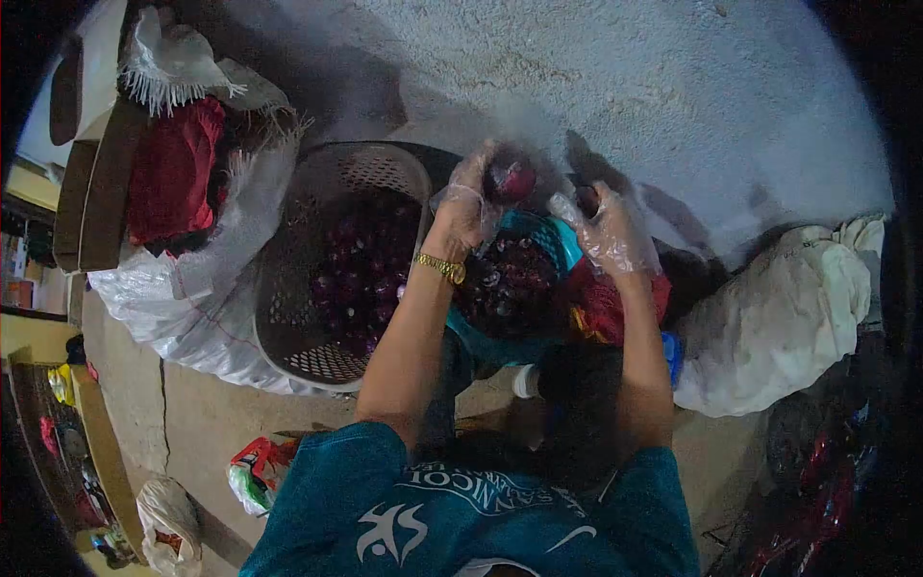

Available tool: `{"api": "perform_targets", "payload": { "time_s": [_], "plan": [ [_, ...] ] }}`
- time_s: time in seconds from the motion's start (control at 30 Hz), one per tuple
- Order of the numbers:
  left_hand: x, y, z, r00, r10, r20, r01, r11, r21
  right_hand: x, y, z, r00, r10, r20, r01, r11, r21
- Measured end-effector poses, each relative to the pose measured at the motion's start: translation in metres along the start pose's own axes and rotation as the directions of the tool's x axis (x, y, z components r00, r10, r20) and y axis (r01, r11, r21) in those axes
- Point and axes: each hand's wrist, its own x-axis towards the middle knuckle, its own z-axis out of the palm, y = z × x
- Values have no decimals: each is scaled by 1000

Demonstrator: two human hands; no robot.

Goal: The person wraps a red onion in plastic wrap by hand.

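My left hand (465, 200), in a clear plastic glove and with a gold watch at the wrist, grips a red onion (514, 181). It is raised over a teal tub (471, 348) that holds dark onions and loose skins (510, 279). Close by on the other side, my right hand (608, 229), also gloved in clear plastic, is closed around a small dark object (586, 200). Its kind is too dark to tell. Left of the tub stands a grey-brown plastic basket (277, 317) with many red onions (361, 269) in it.
White woven sacks (183, 308) lean at the left, beside a cardboard box (101, 202) and red mesh (178, 173). A full pale sack (779, 317) lies at the right. Red mesh (615, 303) sits beside the tub. A rough wall (654, 96) rises in front.
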Motion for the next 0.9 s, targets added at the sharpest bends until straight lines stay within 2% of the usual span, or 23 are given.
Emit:
{"api": "perform_targets", "payload": {
  "time_s": [0.03, 0.17, 0.23, 0.27, 0.33, 0.37, 0.47, 0.53, 0.57, 0.63, 0.67, 0.73, 0.77, 0.83, 0.9],
  "plan": [
    [-3, 0, 2, 1000, -4, 0, 4, 1000, 1, -2, -2, 1, 996, -14, -84, 11, 999, -39],
    [-2, -5, -6, 998, -13, 61, 14, 1000, -18, -9, -15, -6, 997, -71, -43, 74, 993, 87],
    [-11, -3, -1, 996, -52, 70, 53, 999, -8, -12, -11, 4, 985, -106, -135, 103, 994, -30],
    [-15, -1, 2, 996, -46, 72, 47, 999, -5, -13, -11, 5, 984, -112, -140, 109, 994, -29],
    [-21, 2, 11, 998, -37, -45, 38, 999, 8, -17, -20, 2, 981, -130, -146, 159, 963, 215],
    [-22, 1, 12, 999, -35, -41, 35, 999, 11, -21, -24, 0, 980, -131, -150, 162, 963, 215],
    [-26, -3, 13, 997, 8, -70, -12, 999, -51, -34, -33, 0, 992, -62, -113, 94, 949, 301],
    [-31, -3, 17, 997, 11, -78, -14, 999, -49, -43, -34, 6, 972, -59, -226, 132, 938, 322],
    [-32, -5, 17, 997, 13, -76, -17, 999, -52, -44, -36, 5, 972, -62, -227, 134, 938, 319],
    [-30, -8, 15, 998, -12, -62, 9, 999, -51, -43, -39, 1, 983, 107, -146, -83, 984, 159],
    [-31, -11, 14, 998, -12, -58, 9, 999, -54, -43, -33, 7, 983, 106, -149, -82, 984, 155],
    [-33, -16, 15, 999, -27, -47, 24, 998, -63, -37, -13, 23, 938, -93, -333, 148, 978, 144],
    [-33, -17, 15, 999, -28, -43, 25, 997, -67, -33, -8, 27, 938, -94, -333, 148, 979, 139],
    [-33, -17, 8, 998, -22, -61, 24, 999, 31, -25, -10, 31, 964, 6, -265, 155, 797, 583],
    [-33, -15, -1, 998, -54, -43, 56, 998, 43, -28, -14, 28, 982, -10, -187, 116, 820, 560]
  ]
}}
